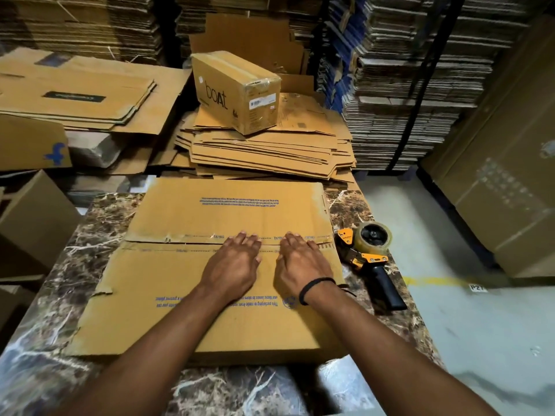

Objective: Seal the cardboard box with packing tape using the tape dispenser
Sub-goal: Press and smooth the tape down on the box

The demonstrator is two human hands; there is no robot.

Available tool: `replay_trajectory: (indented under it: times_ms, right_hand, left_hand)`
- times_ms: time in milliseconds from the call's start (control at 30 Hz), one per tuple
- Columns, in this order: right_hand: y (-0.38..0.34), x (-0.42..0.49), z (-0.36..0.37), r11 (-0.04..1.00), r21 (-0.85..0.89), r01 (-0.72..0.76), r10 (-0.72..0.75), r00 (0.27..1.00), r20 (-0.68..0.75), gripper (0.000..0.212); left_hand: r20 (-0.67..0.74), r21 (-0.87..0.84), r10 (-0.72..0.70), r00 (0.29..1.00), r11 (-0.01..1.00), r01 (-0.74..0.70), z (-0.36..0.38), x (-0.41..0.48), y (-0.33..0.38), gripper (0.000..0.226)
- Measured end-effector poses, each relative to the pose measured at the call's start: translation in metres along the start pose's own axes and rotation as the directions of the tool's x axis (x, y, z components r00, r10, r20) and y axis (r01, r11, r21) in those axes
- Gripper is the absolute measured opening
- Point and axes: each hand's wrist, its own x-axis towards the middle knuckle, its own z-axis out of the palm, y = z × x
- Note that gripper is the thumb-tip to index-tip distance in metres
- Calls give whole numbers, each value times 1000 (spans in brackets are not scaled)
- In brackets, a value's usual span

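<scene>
1. Cardboard box (210,265) lay at the centre of the frame on the marbled desk (99,217), its two top flaps closed and meeting along a horizontal seam.
2. Left hand (232,262) and right hand (300,262) pressed palm-down side by side on the near flap, fingers (243,238) spread wide and flat, tips reaching the seam, gripping nothing.
3. Tape dispenser (368,253), yellow with a black handle and a clear roll, rested on the desk just right of the box, apart from both hands.
4. Sealed small box (237,91) stood on flattened cartons (264,154) in the upper centre.
</scene>
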Motion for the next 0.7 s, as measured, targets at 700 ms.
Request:
replay_trajectory:
  times_ms: [700]
  right_hand:
    - [-46, 31, 22, 954, 17, 299, -299, 950, 91, 56]
  left_hand:
    - [60, -10, -275, 960, 961, 276, -30, -51, -112, 47]
